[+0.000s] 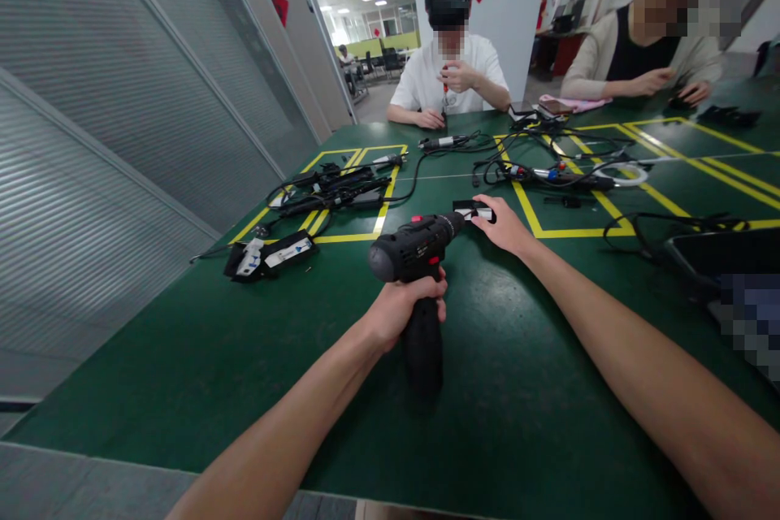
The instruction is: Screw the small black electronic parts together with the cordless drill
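A black cordless drill point(411, 248) with red buttons points away from me and slightly right. My left hand point(405, 309) is wrapped round its grip, closed. Farther forward, my right hand point(503, 226) grips the right end of a small black case point(466, 205) with a whitish inside. The drill's chuck reaches up to the near left side of this case in the picture; whether the two touch I cannot tell. Part of the case is hidden behind the chuck and my fingers.
Black cables and tools point(341, 191) lie heaped at the left, behind an open black case point(271, 253). More cables point(561, 175) spread at the right, over yellow tape on the green table point(213, 390). Two people point(448, 73) sit across; a dark device point(725, 256) lies right.
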`<state>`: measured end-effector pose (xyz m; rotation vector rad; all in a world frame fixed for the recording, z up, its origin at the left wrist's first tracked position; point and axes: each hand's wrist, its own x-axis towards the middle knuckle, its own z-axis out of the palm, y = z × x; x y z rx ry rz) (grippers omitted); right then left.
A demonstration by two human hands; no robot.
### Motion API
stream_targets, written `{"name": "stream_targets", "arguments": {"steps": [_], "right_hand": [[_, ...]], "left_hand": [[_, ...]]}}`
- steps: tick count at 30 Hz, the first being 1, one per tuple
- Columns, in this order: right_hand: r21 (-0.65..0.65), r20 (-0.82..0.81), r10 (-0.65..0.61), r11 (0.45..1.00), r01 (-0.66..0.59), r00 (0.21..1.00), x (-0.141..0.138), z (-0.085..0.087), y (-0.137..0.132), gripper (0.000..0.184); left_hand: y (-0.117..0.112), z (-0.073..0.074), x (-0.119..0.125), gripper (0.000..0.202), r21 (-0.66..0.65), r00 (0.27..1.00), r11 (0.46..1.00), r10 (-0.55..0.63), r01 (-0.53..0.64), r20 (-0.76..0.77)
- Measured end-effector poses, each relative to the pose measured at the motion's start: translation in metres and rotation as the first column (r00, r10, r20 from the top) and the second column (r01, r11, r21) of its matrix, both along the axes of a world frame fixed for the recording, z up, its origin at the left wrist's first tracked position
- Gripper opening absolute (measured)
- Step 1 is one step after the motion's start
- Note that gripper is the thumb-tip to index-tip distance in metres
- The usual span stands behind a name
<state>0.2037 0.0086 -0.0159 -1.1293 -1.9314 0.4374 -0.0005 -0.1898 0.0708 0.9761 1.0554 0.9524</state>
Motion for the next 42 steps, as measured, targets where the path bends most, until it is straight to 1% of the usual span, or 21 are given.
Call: {"name": "stream_targets", "arguments": {"steps": [7,12,25,36,42], "right_hand": [[-0.009,-0.004,0.004,1.0,-0.004,1.0,0.0004,-0.0003,0.0003,0.046],[-0.009,-0.002,0.005,1.0,-0.005,1.0,0.0004,-0.0004,0.0007,0.046],[0.013,0.007,-0.001,1.0,0.001,1.0,0.0001,0.0009,-0.0004,0.046],[-0.01,-0.013,0.008,1.0,-0.008,1.0,0.0004,0.0034,-0.0032,0.045],[-0.014,-0.014,0.003,1.0,-0.003,1.0,0.0,0.0039,-0.0038,0.046]], "left_hand": [[-0.0004,0.0021,0.0011,0.026,0.01,1.0,1.0,0.003,-0.003,0.026],[-0.0004,0.0025,0.002,0.029,0.004,1.0,1.0,0.014,-0.014,0.021],[-0.0002,0.0028,0.002,0.027,0.012,1.0,1.0,0.015,-0.015,0.028],[-0.0002,0.0002,0.0011,0.023,0.037,0.999,0.999,-0.02,0.019,0.037],[-0.0002,0.0007,0.001,0.024,0.031,0.999,0.999,-0.014,0.013,0.037]]}}
